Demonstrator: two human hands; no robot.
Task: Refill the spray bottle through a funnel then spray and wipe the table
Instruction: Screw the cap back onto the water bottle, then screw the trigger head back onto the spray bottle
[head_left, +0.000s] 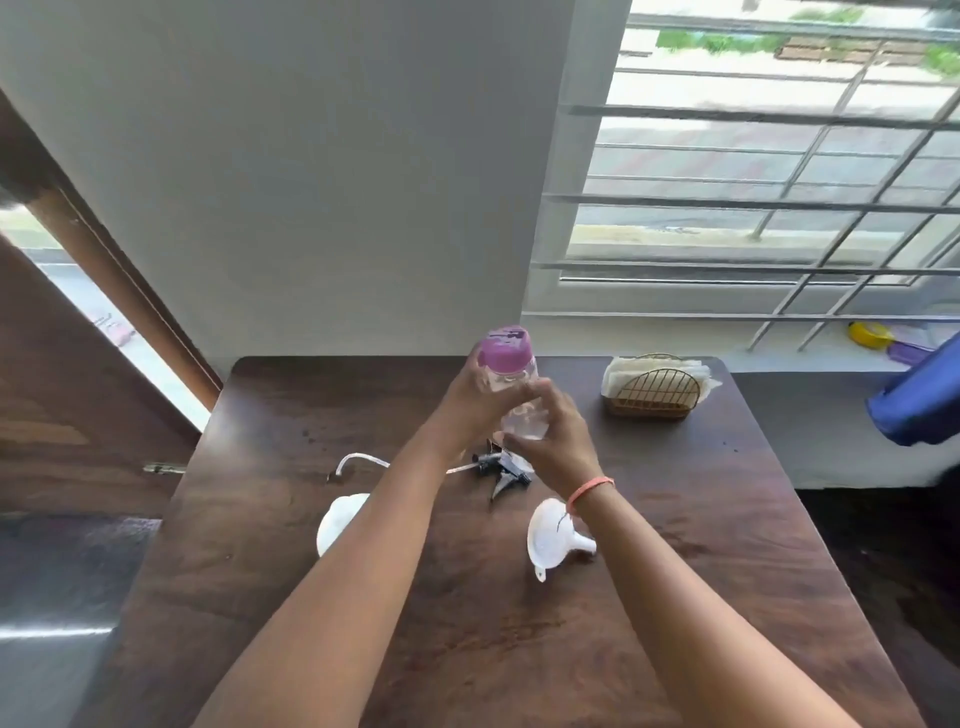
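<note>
Above the middle of the dark wooden table (675, 571) I hold a clear water bottle (522, 395) with a purple cap (505, 349). My left hand (467, 400) grips it near the cap, and my right hand (558, 441) grips its lower body. The black spray trigger head (501, 470) with its dip tube (358, 460) lies flat on the table beneath my hands. A white funnel (553, 540) rests on its side under my right wrist. A white spray bottle body (335, 522) shows beside my left forearm, partly hidden by it.
A gold wire holder with folded cloths or napkins (654, 387) stands at the table's back right. A wall and a barred window (753, 197) lie behind. A blue object (919, 400) sits at the right, a wooden door (78, 415) at the left.
</note>
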